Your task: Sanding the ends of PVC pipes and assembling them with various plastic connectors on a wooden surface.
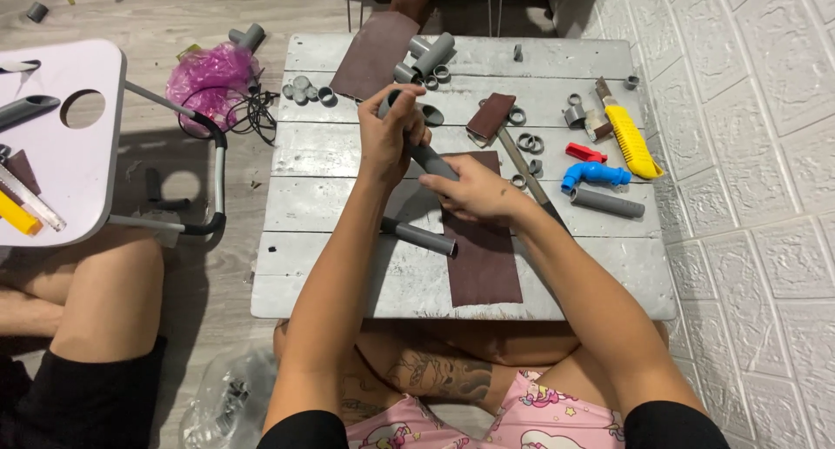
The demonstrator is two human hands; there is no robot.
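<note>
Both my hands hold one grey plastic pipe (430,157) above a low white wooden table (348,197). My left hand (390,136) is closed round the pipe's upper end. My right hand (474,190) grips its lower part, just over a dark brown sheet of sandpaper (484,258) lying on the table. A second grey pipe (419,236) lies flat beside the sandpaper, under my left forearm.
On the table: grey pipe fittings (426,59), several grey rings (309,90), a folded brown sandpaper piece (490,117), a blue tap (593,175), a red part (584,152), a yellow-handled tool (631,140), a short grey pipe (609,204). Left: pink bag (211,77), white side table (61,144), another person's leg (104,301). Right: white brick wall (748,153).
</note>
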